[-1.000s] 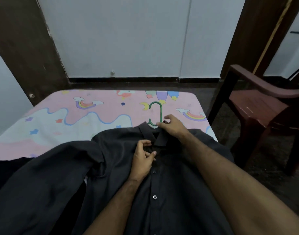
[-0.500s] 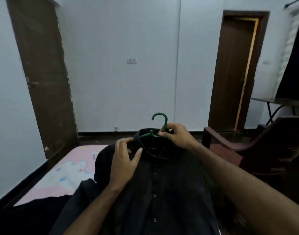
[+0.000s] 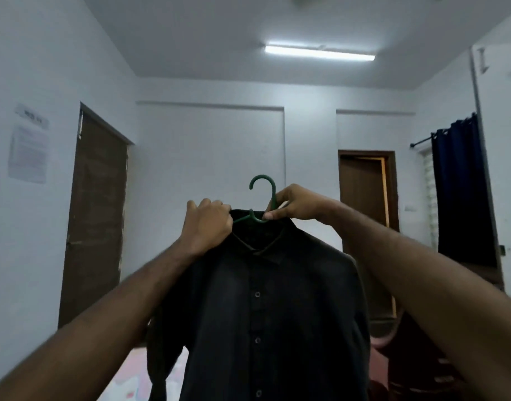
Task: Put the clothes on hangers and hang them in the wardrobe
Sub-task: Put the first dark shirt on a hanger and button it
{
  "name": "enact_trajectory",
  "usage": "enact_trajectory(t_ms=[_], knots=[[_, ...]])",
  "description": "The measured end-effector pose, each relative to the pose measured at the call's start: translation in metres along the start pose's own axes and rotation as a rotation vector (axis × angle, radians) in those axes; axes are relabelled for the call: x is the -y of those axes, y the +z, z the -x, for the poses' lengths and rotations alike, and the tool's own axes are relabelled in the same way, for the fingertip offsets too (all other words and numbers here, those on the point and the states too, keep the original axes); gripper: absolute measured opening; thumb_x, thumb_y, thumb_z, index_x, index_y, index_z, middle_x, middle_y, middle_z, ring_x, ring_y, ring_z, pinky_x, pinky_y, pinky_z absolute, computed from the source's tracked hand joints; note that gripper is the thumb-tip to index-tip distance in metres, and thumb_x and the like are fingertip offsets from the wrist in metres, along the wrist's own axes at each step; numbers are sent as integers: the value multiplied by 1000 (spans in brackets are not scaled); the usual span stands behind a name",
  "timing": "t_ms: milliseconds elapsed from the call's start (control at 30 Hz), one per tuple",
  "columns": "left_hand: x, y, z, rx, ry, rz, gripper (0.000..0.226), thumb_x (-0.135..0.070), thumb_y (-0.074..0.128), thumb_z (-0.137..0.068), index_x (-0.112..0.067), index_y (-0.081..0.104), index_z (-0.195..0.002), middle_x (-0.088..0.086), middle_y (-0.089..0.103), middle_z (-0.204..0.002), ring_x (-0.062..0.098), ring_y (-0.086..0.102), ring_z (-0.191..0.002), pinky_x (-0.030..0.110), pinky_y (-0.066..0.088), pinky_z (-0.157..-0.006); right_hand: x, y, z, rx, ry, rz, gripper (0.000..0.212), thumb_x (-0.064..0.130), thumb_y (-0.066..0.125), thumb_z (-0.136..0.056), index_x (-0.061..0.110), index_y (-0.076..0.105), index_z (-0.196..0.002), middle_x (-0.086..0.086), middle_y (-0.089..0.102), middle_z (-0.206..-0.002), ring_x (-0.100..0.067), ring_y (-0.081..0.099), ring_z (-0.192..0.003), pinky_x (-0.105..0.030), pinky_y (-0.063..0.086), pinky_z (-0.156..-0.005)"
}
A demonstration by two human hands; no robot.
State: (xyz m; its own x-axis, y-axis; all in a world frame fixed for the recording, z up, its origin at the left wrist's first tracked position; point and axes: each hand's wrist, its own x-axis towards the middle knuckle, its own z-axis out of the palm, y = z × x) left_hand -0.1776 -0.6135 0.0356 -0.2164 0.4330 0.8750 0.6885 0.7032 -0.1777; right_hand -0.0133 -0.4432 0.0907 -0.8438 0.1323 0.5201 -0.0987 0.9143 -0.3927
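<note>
- Black shirt (image 3: 265,314) hangs on green hanger (image 3: 261,198), held up in front of me, buttons facing me.
- My right hand (image 3: 294,205) pinches the hanger's neck below the hook.
- My left hand (image 3: 206,224) grips the collar's left side.
- Brown doors behind, curtain (image 3: 462,192) at right.

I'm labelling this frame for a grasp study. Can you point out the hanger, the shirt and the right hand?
hanger (image 3: 261,183): head view, on the top of its green hook.
shirt (image 3: 257,314): head view, on the buttoned front panel.
right hand (image 3: 294,204): head view, on the back of the hand pinching the hanger's neck.
</note>
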Motion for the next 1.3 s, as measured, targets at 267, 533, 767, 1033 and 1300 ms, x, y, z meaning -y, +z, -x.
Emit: enact_trajectory(t_ms=[267, 533, 767, 1033, 1300], knots=[[23, -108, -54, 13, -21, 680, 22, -22, 47, -101, -15, 67, -97, 4, 69, -94, 24, 62, -92, 38, 46, -82, 77, -80, 7, -248, -123, -12, 20, 24, 76, -92, 6, 77, -101, -12, 75, -102, -12, 67, -84, -26, 56, -79], [20, -111, -68, 159, 34, 779, 39, -44, 33, -108, -24, 64, -98, -2, 65, -99, 19, 63, -92, 34, 45, -79, 60, -100, 14, -368, -54, -40, 21, 26, 65, -99, 14, 78, -88, -6, 74, -89, -17, 66, -83, -42, 54, -95], [43, -37, -21, -81, -29, 876, 25, -31, 44, -107, -21, 58, -90, -7, 63, -82, 5, 58, -78, 27, 43, -74, 36, -112, 21, -411, -22, -137, 24, 28, 63, -100, 18, 77, -83, -6, 74, -90, -17, 66, -84, -40, 55, -95], [48, -50, -20, 129, -299, 1512, 43, -34, 45, -105, 0, 64, -87, 5, 66, -75, 18, 62, -73, 28, 52, -67, 33, -124, 30, -252, -123, -159, 24, 24, 58, -103, 5, 72, -99, -22, 72, -106, -22, 67, -92, -34, 55, -93], [51, -49, -31, -212, -436, 1454, 39, -29, 43, -108, -14, 53, -73, 4, 54, -71, 15, 48, -66, 29, 40, -65, 35, -99, 22, -171, -118, -17, 21, 23, 61, -102, 6, 74, -100, -7, 76, -99, -14, 70, -90, -38, 54, -99]])
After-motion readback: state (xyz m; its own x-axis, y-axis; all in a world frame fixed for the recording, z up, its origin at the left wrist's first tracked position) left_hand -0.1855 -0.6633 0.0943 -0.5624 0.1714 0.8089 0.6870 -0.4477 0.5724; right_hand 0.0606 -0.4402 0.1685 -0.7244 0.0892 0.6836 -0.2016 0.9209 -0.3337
